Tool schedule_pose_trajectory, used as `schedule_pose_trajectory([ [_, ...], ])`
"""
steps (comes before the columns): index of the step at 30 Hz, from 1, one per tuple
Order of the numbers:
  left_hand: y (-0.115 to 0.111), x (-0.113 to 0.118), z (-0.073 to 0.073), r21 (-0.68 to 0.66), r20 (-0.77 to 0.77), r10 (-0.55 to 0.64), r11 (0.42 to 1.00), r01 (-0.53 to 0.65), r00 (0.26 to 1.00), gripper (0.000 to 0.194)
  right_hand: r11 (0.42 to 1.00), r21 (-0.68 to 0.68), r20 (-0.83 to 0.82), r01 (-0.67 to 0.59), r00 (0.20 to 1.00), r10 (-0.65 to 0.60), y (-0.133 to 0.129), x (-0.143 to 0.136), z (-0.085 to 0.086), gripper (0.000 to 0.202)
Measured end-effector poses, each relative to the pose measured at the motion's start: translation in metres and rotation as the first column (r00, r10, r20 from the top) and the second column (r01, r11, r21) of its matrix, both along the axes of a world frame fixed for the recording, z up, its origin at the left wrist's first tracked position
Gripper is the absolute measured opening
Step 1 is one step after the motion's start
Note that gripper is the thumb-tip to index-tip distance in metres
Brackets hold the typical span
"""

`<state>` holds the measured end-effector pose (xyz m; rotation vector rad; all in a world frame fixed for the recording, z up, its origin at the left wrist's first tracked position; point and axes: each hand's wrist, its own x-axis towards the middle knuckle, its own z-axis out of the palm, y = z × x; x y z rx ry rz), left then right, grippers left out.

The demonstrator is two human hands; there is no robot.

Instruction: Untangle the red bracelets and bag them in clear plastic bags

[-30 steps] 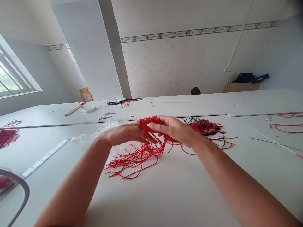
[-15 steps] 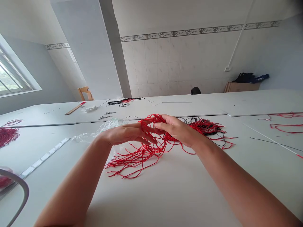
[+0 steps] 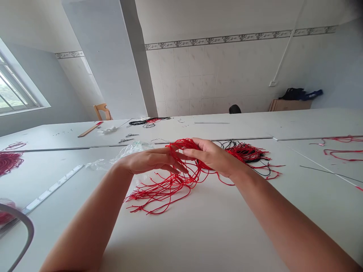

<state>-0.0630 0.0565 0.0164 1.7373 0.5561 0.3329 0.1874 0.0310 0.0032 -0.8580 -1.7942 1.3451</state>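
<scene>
A bundle of thin red cords (image 3: 170, 185) is held up just above the white table, its loose ends trailing toward me on the left. My left hand (image 3: 155, 158) has its fingers through the looped cords, which drape over them. From the other side, my right hand (image 3: 208, 153) pinches the top of the same loops between thumb and fingers. Some fingertips are hidden behind the strands. Just beyond my right wrist lies a pile of red and black cords (image 3: 246, 152).
Clear plastic wrap (image 3: 124, 155) lies behind my left hand. A long ruler (image 3: 53, 189) and a coil of dark red cord (image 3: 10, 163) are at left. Small scissors (image 3: 125, 140) sit near the table seam. A grey curved tube (image 3: 28, 226) rises at the lower left.
Both hands keep nearly the same place and hold. The cord loops at the top have shifted very slightly; the view has moved a little.
</scene>
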Motion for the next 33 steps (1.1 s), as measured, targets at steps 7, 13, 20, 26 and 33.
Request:
schedule_pose_trajectory([
  [7,-0.0004,0.0016,0.003,-0.016,0.023,-0.004,1.0,0.005,1.0,0.037,0.995,-0.024,-0.005,-0.101,0.995,0.101,-0.0017,-0.0004,0.0026,0.041],
  [13,-0.0018,0.0065,0.0033,-0.014,0.008,0.022,1.0,-0.022,1.0,0.035,0.992,-0.003,0.021,-0.13,0.991,0.13,-0.0004,-0.002,0.0015,0.046],
  [20,-0.0014,0.0006,0.0028,-0.013,0.003,0.011,1.0,-0.011,1.0,0.033,0.997,0.026,0.035,-0.071,0.997,0.07,-0.0013,0.0004,0.0019,0.032],
  [26,-0.0012,0.003,0.003,-0.029,-0.014,0.039,0.999,-0.04,0.999,0.033,0.994,0.041,0.067,-0.105,0.993,0.102,-0.0001,-0.0025,0.0011,0.036],
  [33,-0.0016,0.0067,0.004,-0.048,-0.033,0.043,0.998,-0.045,0.999,0.044,0.993,0.091,0.054,-0.07,0.996,0.065,-0.0001,-0.0082,-0.0015,0.025],
])
